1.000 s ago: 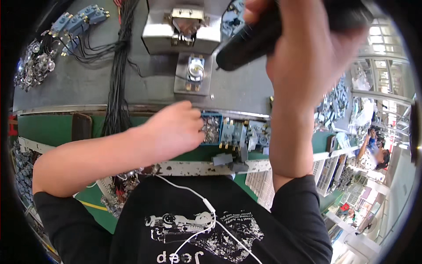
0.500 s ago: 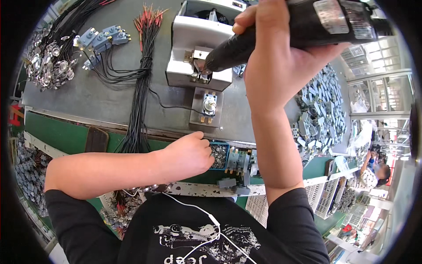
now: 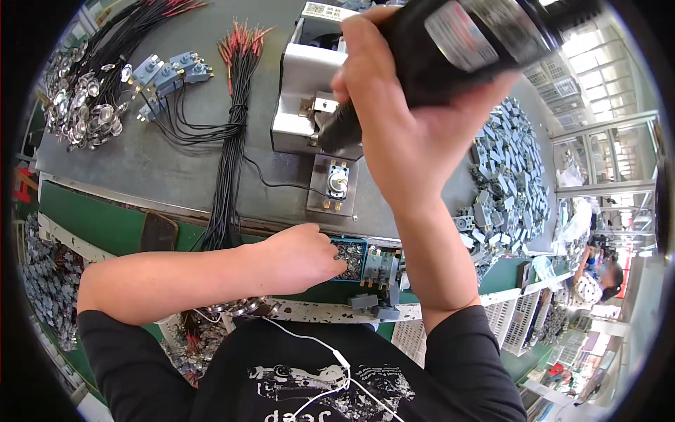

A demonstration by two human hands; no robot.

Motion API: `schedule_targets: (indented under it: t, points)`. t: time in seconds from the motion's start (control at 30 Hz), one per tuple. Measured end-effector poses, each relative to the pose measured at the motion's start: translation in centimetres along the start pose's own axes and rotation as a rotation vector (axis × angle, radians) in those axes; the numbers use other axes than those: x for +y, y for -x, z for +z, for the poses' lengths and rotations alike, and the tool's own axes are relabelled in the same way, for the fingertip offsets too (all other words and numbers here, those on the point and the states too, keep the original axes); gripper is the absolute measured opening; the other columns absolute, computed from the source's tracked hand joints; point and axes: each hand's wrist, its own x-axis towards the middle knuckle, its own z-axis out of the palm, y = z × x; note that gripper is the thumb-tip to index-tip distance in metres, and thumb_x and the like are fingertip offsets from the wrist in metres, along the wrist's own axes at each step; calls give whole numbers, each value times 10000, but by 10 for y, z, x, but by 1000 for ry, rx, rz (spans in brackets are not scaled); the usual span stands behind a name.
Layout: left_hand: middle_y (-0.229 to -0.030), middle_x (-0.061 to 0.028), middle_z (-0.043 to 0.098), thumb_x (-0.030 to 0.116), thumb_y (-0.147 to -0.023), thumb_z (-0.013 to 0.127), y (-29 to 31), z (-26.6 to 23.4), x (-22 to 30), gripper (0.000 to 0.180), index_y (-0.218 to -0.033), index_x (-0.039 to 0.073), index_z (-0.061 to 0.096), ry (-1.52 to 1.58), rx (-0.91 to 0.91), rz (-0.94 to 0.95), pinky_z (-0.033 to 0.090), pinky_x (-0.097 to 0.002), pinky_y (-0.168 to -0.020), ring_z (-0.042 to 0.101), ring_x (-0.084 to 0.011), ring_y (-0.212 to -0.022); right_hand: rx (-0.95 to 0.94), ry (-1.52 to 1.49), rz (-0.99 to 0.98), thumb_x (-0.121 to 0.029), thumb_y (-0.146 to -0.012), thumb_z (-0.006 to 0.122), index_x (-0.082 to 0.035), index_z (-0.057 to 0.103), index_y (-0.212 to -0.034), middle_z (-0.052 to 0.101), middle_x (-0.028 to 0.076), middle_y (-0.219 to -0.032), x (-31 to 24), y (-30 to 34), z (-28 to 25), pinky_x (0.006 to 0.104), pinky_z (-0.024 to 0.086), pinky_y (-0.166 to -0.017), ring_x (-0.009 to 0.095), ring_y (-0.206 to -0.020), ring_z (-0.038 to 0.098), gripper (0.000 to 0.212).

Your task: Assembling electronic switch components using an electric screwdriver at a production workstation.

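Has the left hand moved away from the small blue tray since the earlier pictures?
No. The left hand stays with its fingers at the small blue tray near the bench edge, as in both earlier pictures; only the camera view shifted.

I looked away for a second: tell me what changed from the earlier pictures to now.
The left hand slid right, from the grey parts to the small blue tray of screws, fingers dipping in. The right hand stayed clamped on the black electric screwdriver, its tip still above the metal fixture. The wire bundles lie as before.
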Motion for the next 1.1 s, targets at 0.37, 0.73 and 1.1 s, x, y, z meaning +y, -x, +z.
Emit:
schedule_targets:
  t: [0.37,0.73,1.1]
  points:
    - [-825,-34,660,141,-829,639,3,-6,0,130,-948,96,667,114,125,-22,508,-387,-785,670,-239,-860,1,33,36,147,-827,726,16,433,-1349,684,120,-948,-11,-5,-37,271,571,-652,156,-790,693,613]
    - [-810,-88,645,91,-861,730,0,-50,-23,115,-930,62,642,25,681,-285,496,-431,-774,647,-314,-814,-1,64,77,137,-823,739,29,495,-1248,696,120,-935,-17,-3,-77,271,573,-663,154,-788,697,502]
    - [-901,-103,607,137,-865,762,-5,-22,-37,193,-928,44,605,119,673,-350,508,-439,-810,623,-327,-886,-123,50,109,126,-820,752,43,556,-1148,708,119,-923,-26,11,-77,270,574,-674,152,-786,700,391]
